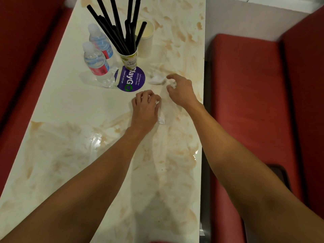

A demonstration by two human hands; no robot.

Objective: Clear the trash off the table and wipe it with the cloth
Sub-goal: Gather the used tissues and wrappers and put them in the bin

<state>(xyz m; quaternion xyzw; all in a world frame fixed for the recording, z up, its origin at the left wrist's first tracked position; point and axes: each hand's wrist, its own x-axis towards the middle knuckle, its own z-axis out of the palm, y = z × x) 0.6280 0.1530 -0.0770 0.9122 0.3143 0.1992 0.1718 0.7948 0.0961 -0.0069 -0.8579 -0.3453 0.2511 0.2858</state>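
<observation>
First wad: a crumpled white tissue lies mid-counter, bunched under the left hand, with one corner poking out at the hand's 4 o'clock.
Left fingers: curled over, knuckles up, gripping that tissue against the counter.
Second wad: a smaller tissue ball is at 1 o'clock from the first, tucked into the right hand.
Right fingers: bent inward and pinching the tissue ball between thumb and fingers; the index finger reaches out toward 10 o'clock.
Third wad: a loose tissue lies on the counter just beside the right fingertips, at their 9 o'clock. I cannot tell whether they touch.
Counter surface: pale and glossy, with brown smears all over, heaviest along the 12 o'clock end and across the near half.
Sticker: a round purple sticker is flat on the counter, at 11 o'clock from the left hand.
Straw cup: a printed paper cup stands upright at the sticker's 12 o'clock edge, packed with black straws that fan outward.
Plain cup: a second cup stands upright just beside the printed one, at its 1 o'clock.
Bottles: the near bottle and the far bottle, both clear with red-and-blue labels, stand at 9 to 10 o'clock of the printed cup.
Seats: a red seat runs along the 3 o'clock side and another red cushion along the 9 o'clock side.
</observation>
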